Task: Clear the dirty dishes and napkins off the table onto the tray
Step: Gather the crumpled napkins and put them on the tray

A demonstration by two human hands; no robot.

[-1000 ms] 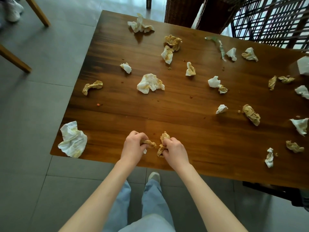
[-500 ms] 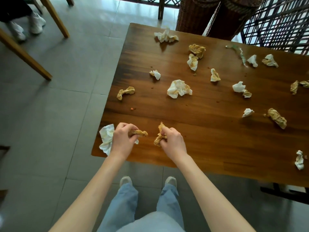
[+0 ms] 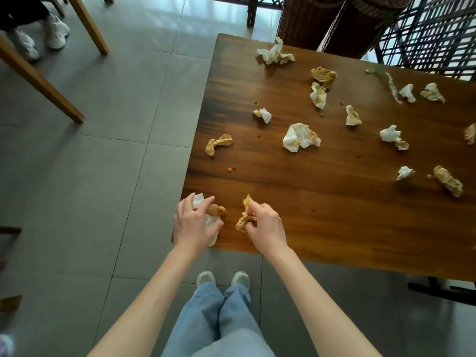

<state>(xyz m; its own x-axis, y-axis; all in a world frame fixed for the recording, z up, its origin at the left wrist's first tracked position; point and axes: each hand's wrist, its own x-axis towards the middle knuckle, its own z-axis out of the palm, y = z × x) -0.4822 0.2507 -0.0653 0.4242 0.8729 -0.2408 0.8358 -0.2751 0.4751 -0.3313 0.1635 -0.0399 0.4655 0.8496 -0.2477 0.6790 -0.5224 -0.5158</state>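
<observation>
My left hand lies over a large white napkin at the near left corner of the wooden table. Its fingers are spread on the napkin and still pinch a small stained napkin. Just to the right, my right hand is shut on a brown-stained napkin, held slightly above the table. Several crumpled napkins lie farther out, among them a white one, a brown twist and a brown wad. No tray or dishes are in view.
Grey tiled floor lies to the left, with wooden furniture legs and another person's white shoes. Wicker baskets and a dark lattice screen stand behind the table. Small crumbs dot the wood.
My left hand has slid left with its stained napkin onto the white napkin at the corner. My right hand has kept its napkin, and my view has shifted left.
</observation>
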